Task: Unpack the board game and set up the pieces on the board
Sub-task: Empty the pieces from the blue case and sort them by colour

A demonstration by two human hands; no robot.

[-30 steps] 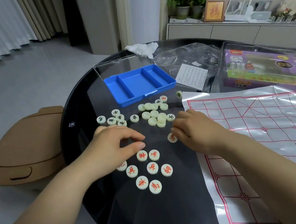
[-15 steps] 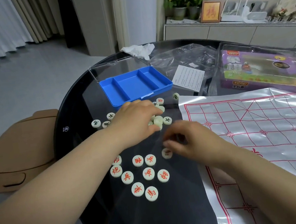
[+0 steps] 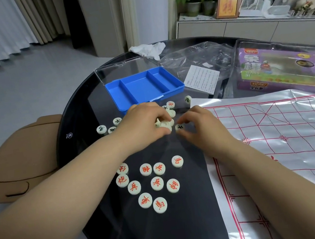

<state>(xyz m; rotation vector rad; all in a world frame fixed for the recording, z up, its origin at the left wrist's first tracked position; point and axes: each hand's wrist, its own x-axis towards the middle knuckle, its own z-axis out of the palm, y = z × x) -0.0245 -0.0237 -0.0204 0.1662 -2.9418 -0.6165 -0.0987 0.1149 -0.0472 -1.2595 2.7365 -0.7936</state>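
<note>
Unpacking was done, setup barely begun! The blue plastic tray [image 3: 143, 86] with its 3 compartments sat emptied on the round black glass table [image 3: 81, 114], its clear lid [image 3: 115, 70] open behind it. The silvery plastic board sheet with the red grid [image 3: 278, 131] lay unrolled on the right, and not 1 piece stood on it. Every placement was left to do.

The left hand [image 3: 145, 123] was over the heap of cream discs [image 3: 164, 123] just in front of the tray, fingers curled down and gripping some of them. How many were in that heap could not be told. The right hand [image 3: 201, 127] had thumb and forefinger curled round 1 black-marked disc [image 3: 179, 127] beside the heap, apparently pinching it.

The count: 10 red-marked discs [image 3: 157, 183] lay face up in a loose group nearer the person, plus 1 more red disc [image 3: 170, 104] by the tray. Besides the pinched one, about 5 black-marked discs [image 3: 101, 129] showed around the hands, some half hidden. Sorting by colour looked like the step in hand. The 1 purple game box [image 3: 288, 65] and 1 printed leaflet [image 3: 202, 79] lay at the back.
</note>
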